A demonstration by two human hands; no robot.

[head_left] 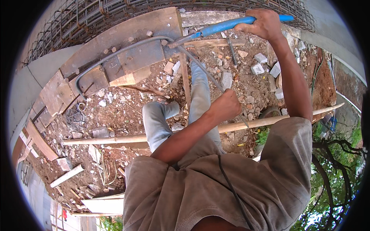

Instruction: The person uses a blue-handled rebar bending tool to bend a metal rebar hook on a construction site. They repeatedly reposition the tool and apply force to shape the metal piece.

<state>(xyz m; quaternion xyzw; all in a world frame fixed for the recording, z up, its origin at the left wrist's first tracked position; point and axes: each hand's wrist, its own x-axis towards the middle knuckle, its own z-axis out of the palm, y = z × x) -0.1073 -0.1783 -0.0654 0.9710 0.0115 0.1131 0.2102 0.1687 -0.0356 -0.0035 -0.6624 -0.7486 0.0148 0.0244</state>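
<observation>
A steel reinforcing bar (210, 78) lies bent over a wooden bench (154, 23), with a short hook at its far left end. Its straight end slants down to the right, and my left hand (225, 103) is closed round it in front of my body. My right hand (265, 24), up at the far right, grips the blue handle of a bar-bending wrench (223, 27). The metal head of that wrench meets the bar at the bend beside a peg. Several short metal pegs (113, 49) stick up from the boards.
A stack of tied rebar cages (92, 19) runs behind the bench. Rubble and pale stone blocks (257, 69) litter the soil round my feet. A long wooden pole (127, 139) crosses the ground near me. A short rod (232, 52) lies right of the bench. Branches (331, 154) stand at right.
</observation>
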